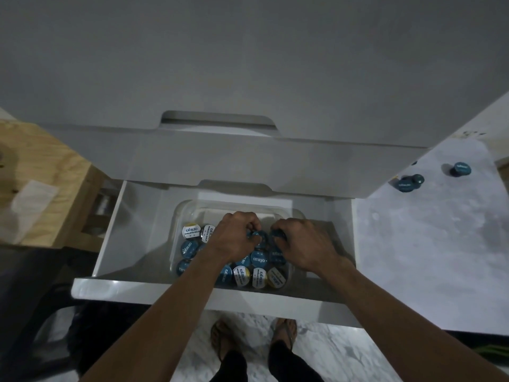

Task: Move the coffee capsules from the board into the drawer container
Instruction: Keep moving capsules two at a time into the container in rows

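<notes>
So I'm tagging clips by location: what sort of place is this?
Probably a home kitchen or pantry corner: a white drawer pulled open from a cabinet, a clear container of coffee capsules inside it, and a pale marbled counter holding more capsules.

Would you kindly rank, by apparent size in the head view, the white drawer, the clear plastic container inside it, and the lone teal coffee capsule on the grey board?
Largest to smallest:
1. White drawer
2. Clear plastic container inside the drawer
3. Lone teal coffee capsule on the grey board; it lies farther from the camera, but is plainly smallest.
</notes>
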